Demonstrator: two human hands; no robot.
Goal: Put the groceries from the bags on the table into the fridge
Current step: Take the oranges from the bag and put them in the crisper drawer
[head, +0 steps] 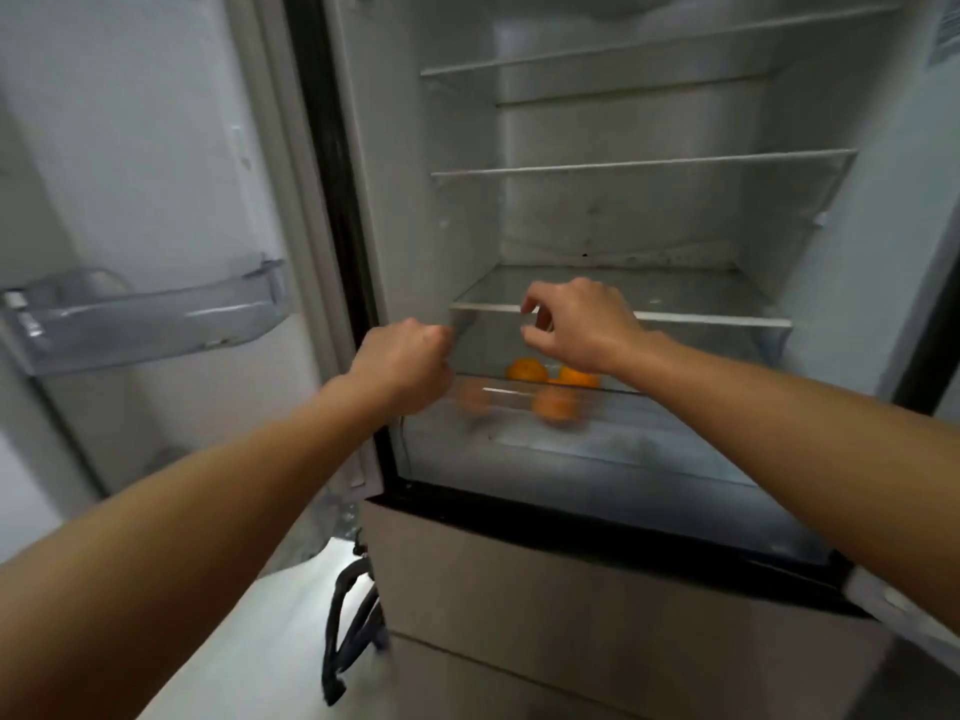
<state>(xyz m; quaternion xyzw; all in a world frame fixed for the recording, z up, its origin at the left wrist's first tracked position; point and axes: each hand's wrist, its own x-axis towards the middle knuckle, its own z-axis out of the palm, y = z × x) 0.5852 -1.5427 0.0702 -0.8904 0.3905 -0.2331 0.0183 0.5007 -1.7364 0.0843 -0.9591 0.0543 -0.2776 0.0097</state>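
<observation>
The drawer (571,449) should be pushed in squarely around the oranges (527,370); left hand (402,358) clenched, grasp unclear; right hand (584,324) relaxed, empty.

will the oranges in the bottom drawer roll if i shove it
Probably: the oranges are round and lie loose in the clear drawer, so a shove would likely roll them. They look firm, so gentle knocks seem unlikely to hurt them.

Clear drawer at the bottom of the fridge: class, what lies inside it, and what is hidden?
About four oranges lie inside the clear drawer, some blurred. The left hand and right hand cover its upper left part, so more there cannot be ruled out.
</observation>
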